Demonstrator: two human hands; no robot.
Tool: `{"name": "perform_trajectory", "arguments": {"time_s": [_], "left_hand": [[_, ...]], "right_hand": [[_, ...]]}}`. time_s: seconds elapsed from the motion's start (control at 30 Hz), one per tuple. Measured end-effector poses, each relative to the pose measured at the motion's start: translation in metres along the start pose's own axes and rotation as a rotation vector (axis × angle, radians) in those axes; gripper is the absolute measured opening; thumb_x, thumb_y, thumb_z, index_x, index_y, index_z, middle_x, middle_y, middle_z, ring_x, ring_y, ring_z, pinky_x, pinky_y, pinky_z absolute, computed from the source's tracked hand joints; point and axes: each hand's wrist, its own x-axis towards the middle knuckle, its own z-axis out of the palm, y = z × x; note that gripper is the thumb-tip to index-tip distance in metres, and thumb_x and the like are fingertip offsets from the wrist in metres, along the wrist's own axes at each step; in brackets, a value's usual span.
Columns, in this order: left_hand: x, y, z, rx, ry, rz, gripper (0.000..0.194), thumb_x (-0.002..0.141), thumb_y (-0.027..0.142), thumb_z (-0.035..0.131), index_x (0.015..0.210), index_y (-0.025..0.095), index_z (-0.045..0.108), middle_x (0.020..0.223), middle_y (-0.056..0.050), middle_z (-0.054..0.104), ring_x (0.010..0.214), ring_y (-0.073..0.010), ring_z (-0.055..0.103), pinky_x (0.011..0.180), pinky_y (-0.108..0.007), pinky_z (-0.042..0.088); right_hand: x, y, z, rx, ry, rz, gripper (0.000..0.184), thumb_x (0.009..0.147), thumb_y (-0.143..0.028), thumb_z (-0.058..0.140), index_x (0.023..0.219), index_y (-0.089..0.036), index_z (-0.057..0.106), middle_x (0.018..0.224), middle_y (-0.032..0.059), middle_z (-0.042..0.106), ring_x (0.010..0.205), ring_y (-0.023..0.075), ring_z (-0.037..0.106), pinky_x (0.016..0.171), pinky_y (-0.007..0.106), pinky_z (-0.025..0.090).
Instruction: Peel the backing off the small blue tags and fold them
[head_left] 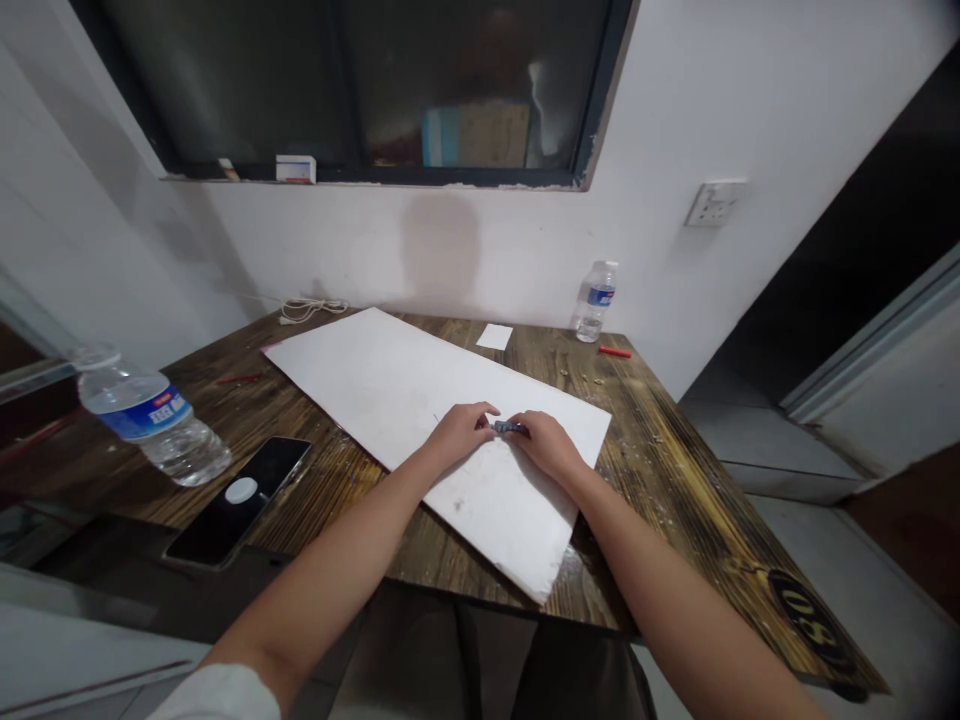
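On the white board (352,370), which lies slantwise over the wooden table, both my hands meet around a small blue-grey lumpy piece (504,427). My right hand (546,440) pinches its right end between curled fingers. The piece looks knobbly or twisted; its exact kind is too small to make out. My left hand (459,435) is close beside its left end, index finger and thumb curved and apart, with a gap between them. Whether the left thumb touches the piece is unclear. A short thin dark mark or sliver (436,417) shows on the board left of that hand.
A large water bottle (150,415) and a phone (238,500) with a white disc are at left. Toward the wall lie a coiled cable (311,310), a white paper (495,336), a small bottle (596,302) and a red stick-like object (615,352). Crumbs dot the right side.
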Motion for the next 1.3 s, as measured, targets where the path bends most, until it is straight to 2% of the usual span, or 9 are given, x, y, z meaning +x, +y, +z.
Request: {"name": "perform_trajectory", "arguments": {"time_s": [0.2, 0.37, 0.43, 0.5, 0.6, 0.73, 0.93, 1.2, 1.3], "left_hand": [[0.001, 0.002, -0.004, -0.012, 0.009, -0.029, 0.035, 0.075, 0.022, 0.066, 0.11, 0.022, 0.066, 0.083, -0.002, 0.068, 0.073, -0.0163, 0.06, 0.069, -0.027, 0.044], [-0.003, 0.001, -0.025, 0.439, 0.18, -0.231, 0.028, 0.08, 0.028, 0.064, 0.107, 0.021, 0.066, 0.101, -0.009, 0.066, 0.097, -0.0244, 0.057, 0.08, -0.032, 0.042], [-0.005, 0.002, -0.032, 0.611, 0.146, -0.394, 0.03, 0.078, 0.039, 0.066, 0.1, 0.018, 0.066, 0.105, -0.014, 0.063, 0.104, -0.0298, 0.054, 0.081, -0.034, 0.042], [-0.008, 0.002, -0.036, 0.672, 0.105, -0.445, 0.041, 0.077, 0.049, 0.065, 0.102, 0.016, 0.065, 0.109, -0.016, 0.06, 0.105, -0.032, 0.053, 0.08, -0.035, 0.042], [-0.009, 0.0, -0.037, 0.653, 0.043, -0.435, 0.051, 0.073, 0.054, 0.067, 0.107, 0.016, 0.062, 0.112, -0.017, 0.058, 0.103, -0.0332, 0.054, 0.077, -0.035, 0.043], [-0.009, -0.003, -0.035, 0.541, 0.019, -0.419, 0.044, 0.074, 0.043, 0.07, 0.107, 0.016, 0.062, 0.111, -0.015, 0.059, 0.097, -0.0296, 0.058, 0.077, -0.034, 0.043], [-0.007, -0.001, -0.033, 0.469, 0.095, -0.332, 0.024, 0.075, 0.026, 0.069, 0.097, 0.016, 0.065, 0.097, -0.011, 0.065, 0.093, -0.0248, 0.059, 0.079, -0.031, 0.042], [-0.004, 0.002, -0.035, 0.476, 0.184, -0.331, 0.014, 0.082, 0.02, 0.058, 0.09, 0.021, 0.069, 0.088, -0.007, 0.069, 0.085, -0.0214, 0.061, 0.071, -0.029, 0.041], [-0.002, 0.006, -0.035, 0.295, 0.281, -0.303, 0.013, 0.081, 0.02, 0.058, 0.087, 0.023, 0.069, 0.083, -0.004, 0.069, 0.078, -0.0196, 0.061, 0.068, -0.029, 0.042]], "right_hand": [[0.0, -0.003, -0.003, 0.038, 0.028, 0.004, 0.014, 0.085, -0.027, 0.059, 0.091, -0.021, 0.07, 0.085, 0.0047, 0.067, 0.08, 0.0186, 0.057, 0.069, 0.027, 0.036], [-0.001, -0.003, -0.003, 0.023, 0.091, 0.07, 0.014, 0.086, -0.026, 0.057, 0.085, -0.02, 0.07, 0.085, 0.0064, 0.068, 0.079, 0.0192, 0.057, 0.068, 0.028, 0.036], [-0.001, -0.003, -0.003, 0.022, 0.095, 0.077, 0.015, 0.086, -0.027, 0.056, 0.085, -0.02, 0.07, 0.086, 0.0065, 0.068, 0.079, 0.0195, 0.057, 0.067, 0.028, 0.036], [-0.001, -0.003, -0.002, 0.019, 0.095, 0.077, 0.015, 0.086, -0.027, 0.056, 0.084, -0.02, 0.069, 0.085, 0.0063, 0.068, 0.079, 0.0197, 0.057, 0.067, 0.028, 0.036], [-0.002, -0.004, -0.002, 0.014, 0.092, 0.079, 0.014, 0.086, -0.028, 0.057, 0.083, -0.021, 0.069, 0.084, 0.0059, 0.067, 0.079, 0.0198, 0.057, 0.067, 0.028, 0.036], [-0.002, -0.004, -0.002, 0.011, 0.092, 0.079, 0.014, 0.086, -0.028, 0.057, 0.085, -0.021, 0.069, 0.085, 0.006, 0.068, 0.079, 0.0198, 0.057, 0.067, 0.028, 0.036], [-0.002, -0.003, -0.002, 0.012, 0.099, 0.078, 0.014, 0.086, -0.028, 0.057, 0.087, -0.021, 0.069, 0.086, 0.0056, 0.068, 0.08, 0.0196, 0.058, 0.068, 0.028, 0.036], [-0.003, -0.004, -0.002, 0.024, 0.104, 0.092, 0.013, 0.084, -0.027, 0.058, 0.084, -0.02, 0.069, 0.086, 0.0065, 0.069, 0.08, 0.0207, 0.058, 0.067, 0.028, 0.036], [-0.002, -0.004, -0.002, 0.065, 0.113, 0.112, 0.013, 0.084, -0.027, 0.058, 0.083, -0.02, 0.069, 0.086, 0.006, 0.069, 0.079, 0.0202, 0.058, 0.067, 0.028, 0.036]]}}
